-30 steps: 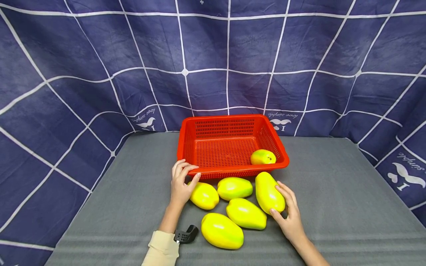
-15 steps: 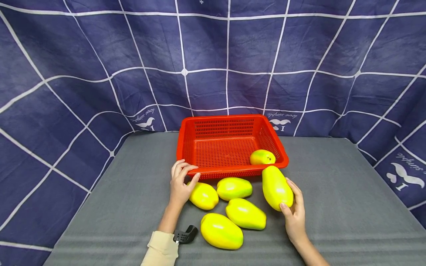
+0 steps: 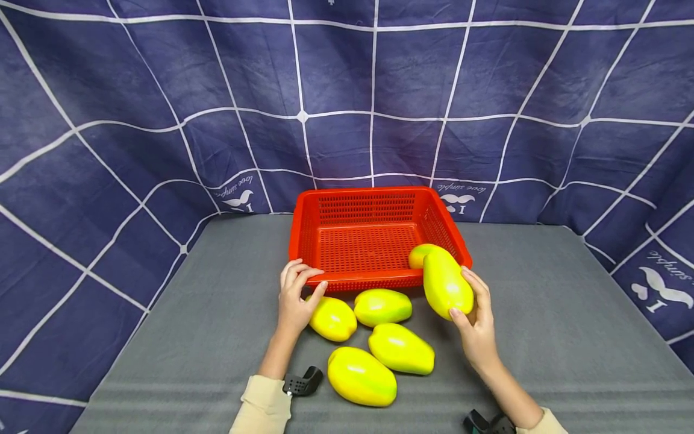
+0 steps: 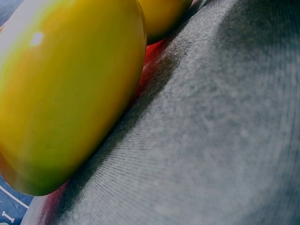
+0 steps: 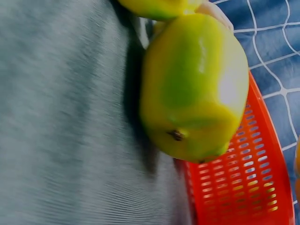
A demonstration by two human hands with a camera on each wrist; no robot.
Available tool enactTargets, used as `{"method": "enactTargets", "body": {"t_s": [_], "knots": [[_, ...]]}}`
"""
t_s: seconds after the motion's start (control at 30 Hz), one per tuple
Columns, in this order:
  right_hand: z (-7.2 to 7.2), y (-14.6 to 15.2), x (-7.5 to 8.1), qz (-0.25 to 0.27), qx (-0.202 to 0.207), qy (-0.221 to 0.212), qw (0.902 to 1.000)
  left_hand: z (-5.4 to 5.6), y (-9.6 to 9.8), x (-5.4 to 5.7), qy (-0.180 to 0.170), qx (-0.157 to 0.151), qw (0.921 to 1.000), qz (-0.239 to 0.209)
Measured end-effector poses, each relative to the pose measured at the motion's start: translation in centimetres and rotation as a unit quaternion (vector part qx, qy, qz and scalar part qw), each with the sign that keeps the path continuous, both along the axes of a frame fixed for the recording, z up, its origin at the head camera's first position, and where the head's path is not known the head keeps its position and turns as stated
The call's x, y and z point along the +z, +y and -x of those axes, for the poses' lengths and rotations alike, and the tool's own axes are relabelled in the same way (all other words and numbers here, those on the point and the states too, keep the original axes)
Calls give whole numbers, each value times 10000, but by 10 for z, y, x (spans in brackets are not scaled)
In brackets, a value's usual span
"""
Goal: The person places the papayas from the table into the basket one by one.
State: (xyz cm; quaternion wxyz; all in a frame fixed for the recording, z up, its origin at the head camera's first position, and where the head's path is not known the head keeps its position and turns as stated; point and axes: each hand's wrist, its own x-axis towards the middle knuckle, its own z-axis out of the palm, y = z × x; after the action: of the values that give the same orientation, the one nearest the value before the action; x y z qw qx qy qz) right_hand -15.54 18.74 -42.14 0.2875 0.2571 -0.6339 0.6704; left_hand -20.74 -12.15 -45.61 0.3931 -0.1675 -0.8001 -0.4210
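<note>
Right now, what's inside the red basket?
In the basket: one yellow fruit, near-right corner, partly covered by the held fruit in the right hand. Whatever's beneath it is hidden.

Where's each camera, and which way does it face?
Head: on the head, facing forward and down at the red basket and yellow fruits; left hand, right hand and sleeves show.
Left wrist: on that wrist, facing yellow fruits and grey cloth; no hand plainly shows.
Right wrist: on that wrist, facing fruits beside the basket; skin at top, which hand unclear.
Shared: head and right wrist show the basket.

L hand point(image 3: 294, 304) fwd, R hand point(image 3: 478, 328) fwd, curled
</note>
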Motion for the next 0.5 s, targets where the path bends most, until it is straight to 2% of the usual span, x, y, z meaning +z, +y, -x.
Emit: {"method": "enactTargets", "body": {"t_s": [0.2, 0.37, 0.43, 0.5], "knots": [[11, -5, 12, -151, -264, -361, 9989, 0, -1, 0, 17, 12, 10000, 30], [24, -13, 24, -198, -690, -985, 9925, -1, -3, 2, -19, 7, 10000, 9], [29, -17, 26, -261, -708, -1206, 9898, -1, -2, 3, -81, 5, 10000, -3], [33, -21, 27, -547, -683, -1304, 9876, -2, -1, 2, -116, -3, 9999, 0]]}}
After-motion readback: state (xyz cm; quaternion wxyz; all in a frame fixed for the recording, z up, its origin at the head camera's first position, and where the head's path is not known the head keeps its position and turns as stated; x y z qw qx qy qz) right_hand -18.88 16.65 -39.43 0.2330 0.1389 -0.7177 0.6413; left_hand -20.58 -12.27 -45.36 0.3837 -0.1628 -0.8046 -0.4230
